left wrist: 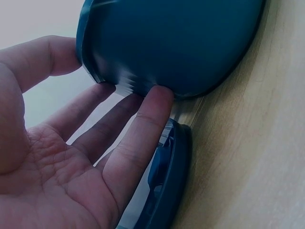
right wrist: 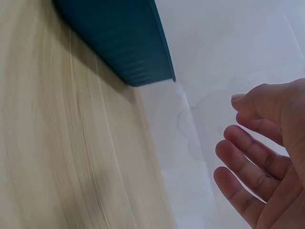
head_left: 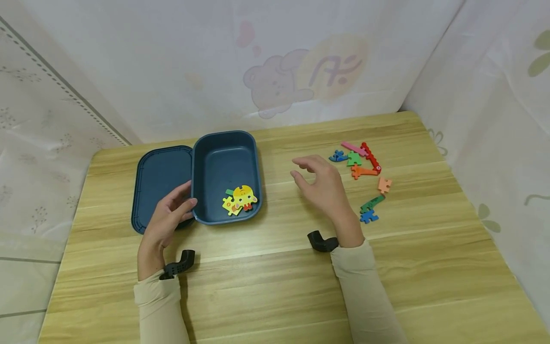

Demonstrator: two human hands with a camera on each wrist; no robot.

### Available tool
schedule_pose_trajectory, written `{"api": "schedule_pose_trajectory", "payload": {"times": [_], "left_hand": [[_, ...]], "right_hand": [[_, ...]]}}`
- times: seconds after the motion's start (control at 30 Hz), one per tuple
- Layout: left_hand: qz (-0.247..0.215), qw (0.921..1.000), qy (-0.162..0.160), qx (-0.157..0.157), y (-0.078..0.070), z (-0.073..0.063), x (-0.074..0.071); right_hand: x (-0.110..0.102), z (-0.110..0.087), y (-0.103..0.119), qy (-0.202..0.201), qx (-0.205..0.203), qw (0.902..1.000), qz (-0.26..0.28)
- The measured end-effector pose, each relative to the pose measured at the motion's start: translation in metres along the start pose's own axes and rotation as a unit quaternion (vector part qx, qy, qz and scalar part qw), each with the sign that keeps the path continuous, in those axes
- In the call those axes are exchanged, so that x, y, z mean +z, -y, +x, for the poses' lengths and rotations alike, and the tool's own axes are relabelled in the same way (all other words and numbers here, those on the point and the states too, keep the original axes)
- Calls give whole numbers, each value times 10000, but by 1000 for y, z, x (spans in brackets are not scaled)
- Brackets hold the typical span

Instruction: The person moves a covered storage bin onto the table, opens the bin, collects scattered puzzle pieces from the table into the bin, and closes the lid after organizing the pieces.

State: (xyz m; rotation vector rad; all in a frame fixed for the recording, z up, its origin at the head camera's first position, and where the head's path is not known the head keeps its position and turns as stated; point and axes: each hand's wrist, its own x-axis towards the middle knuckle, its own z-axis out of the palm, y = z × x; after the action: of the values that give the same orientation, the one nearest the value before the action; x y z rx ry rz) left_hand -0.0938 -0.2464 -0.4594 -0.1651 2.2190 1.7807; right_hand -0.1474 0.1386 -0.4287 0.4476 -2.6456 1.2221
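Note:
A dark blue plastic box (head_left: 225,165) stands on the table, its inside facing up. My left hand (head_left: 172,210) grips its near left side, the thumb at the rim and the fingers against the outer wall, as the left wrist view also shows. In the box's near right corner lie yellow puzzle pieces (head_left: 243,197), one with an animal face, and a bit of green. My right hand (head_left: 322,186) hovers to the right of the box, fingers loosely bent and nothing between them. Beyond it, coloured puzzle pieces (head_left: 354,158) lie on the table.
The blue lid (head_left: 161,174) lies flat, left of the box and partly under its edge. More pieces, including a peach one (head_left: 384,185) and a dark green one (head_left: 372,204), are to the right of my right hand. Pale curtains (head_left: 172,62) hang around the wooden table (head_left: 266,282).

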Motion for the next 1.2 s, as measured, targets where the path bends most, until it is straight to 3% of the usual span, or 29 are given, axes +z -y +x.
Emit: {"api": "schedule_pose_trajectory", "payload": {"times": [0.37,0.67,1.2], "left_hand": [[0,10000,-7,-59,1,0,0],[-30,10000,-18,-46,0,-1,1],[-22,10000,-24,-7,0,0,2]], "right_hand": [[-9,1,-8,-87,160,9998,-23],[-14,0,-26,54,552,9978,-363],[-27,-5,-46,-297,967,9928,-635]]}}
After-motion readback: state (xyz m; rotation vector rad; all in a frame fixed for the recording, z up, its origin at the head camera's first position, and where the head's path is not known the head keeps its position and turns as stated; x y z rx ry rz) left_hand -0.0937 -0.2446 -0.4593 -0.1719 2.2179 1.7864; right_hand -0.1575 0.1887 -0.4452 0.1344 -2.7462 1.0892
